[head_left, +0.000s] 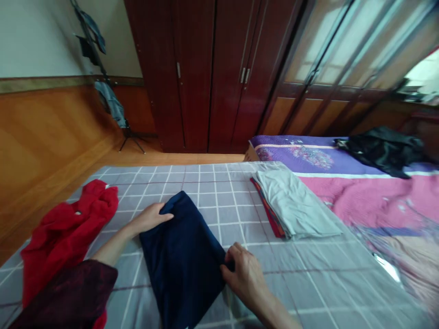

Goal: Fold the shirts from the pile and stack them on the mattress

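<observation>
A dark navy folded garment (pixel 185 260) lies in front of me on the grey checked bedsheet (pixel 206 192); its exact kind I cannot make out. My left hand (pixel 152 218) grips its far left edge, thumb on top and fingers tucked behind the cloth. At the right edge, the fingers of my right hand (pixel 243 269) pinch the fabric. To the left, a crumpled red garment (pixel 75 219) lies near my left forearm. On the right sits a stack of folded clothes, a pale grey-green one (pixel 295 203) on top and red and orange cloth (pixel 269 210) beneath.
A second bed with a purple and pink cover (pixel 305 155) stands at the right, a black jacket-like garment (pixel 384 148) on it. Behind are a dark red wardrobe (pixel 206 73) and a coat stand (pixel 103 73) hung with clothes at the far left.
</observation>
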`<state>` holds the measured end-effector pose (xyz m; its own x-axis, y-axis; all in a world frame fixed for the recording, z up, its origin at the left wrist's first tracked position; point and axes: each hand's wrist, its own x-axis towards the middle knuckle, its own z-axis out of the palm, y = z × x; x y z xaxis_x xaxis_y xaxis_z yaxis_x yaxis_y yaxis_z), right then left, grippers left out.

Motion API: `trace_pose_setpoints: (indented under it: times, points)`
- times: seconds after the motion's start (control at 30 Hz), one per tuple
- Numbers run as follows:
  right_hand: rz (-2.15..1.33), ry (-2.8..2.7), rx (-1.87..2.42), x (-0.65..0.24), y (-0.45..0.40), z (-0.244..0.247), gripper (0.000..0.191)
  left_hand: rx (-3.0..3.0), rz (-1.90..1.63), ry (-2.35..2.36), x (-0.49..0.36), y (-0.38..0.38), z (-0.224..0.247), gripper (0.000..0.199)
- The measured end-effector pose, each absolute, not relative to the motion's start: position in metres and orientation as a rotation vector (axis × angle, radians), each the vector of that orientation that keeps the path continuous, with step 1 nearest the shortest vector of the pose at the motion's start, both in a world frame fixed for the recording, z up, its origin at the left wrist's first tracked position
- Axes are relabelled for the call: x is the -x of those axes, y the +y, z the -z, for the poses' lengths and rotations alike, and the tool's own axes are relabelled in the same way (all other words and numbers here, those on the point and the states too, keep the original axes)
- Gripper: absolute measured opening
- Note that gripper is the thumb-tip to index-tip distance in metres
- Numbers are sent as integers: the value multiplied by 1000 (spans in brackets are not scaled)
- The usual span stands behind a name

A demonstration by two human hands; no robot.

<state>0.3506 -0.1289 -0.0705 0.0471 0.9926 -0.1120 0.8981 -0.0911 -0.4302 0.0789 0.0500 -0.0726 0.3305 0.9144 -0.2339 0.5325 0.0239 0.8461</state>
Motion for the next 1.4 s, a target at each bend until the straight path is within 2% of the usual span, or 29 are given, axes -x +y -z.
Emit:
trace_pose_setpoints:
  times: [0.13, 0.17, 0.3, 0.47, 0.57, 0.7, 0.87, 1.1, 1.23, 1.4]
  points:
    - [-665, -1827, 2101, -347, -124, 71, 45, -1529, -446, 1234, -82, 45, 75, 48]
    - [-676, -1842, 2116, -348, -124, 72, 45, -1511, -437, 1243, -82, 45, 77, 48]
    - [-659, -1908, 2106, -351, -126, 74, 22, -1491, -437, 1285, -85, 49, 83, 44]
    - [-871, -1595, 1974, -367, -135, 71, 29, -1524, -520, 1221, -107, 53, 76, 45]
    - [-884, -1362, 1815, -393, -143, 70, 29, -1552, -574, 1244, -138, 55, 69, 48]
    - [-855, -1147, 1733, -439, -155, 64, 25, -1573, -609, 1216, -197, 60, 58, 55]
    - [-747, -946, 1711, -502, -169, 37, 21, -1511, -586, 862, -291, 72, 28, 62]
    - [-598, -679, 1570, -585, -161, 2, 26, -1869, -554, 643, -425, 109, -26, 46]
    - [-550, -578, 1599, -628, -136, 24, 27, -2052, -545, 713, -482, 137, -25, 36]
    - [-618, -498, 1685, -653, -124, 76, 34, -2281, -609, 845, -500, 138, 7, 33]
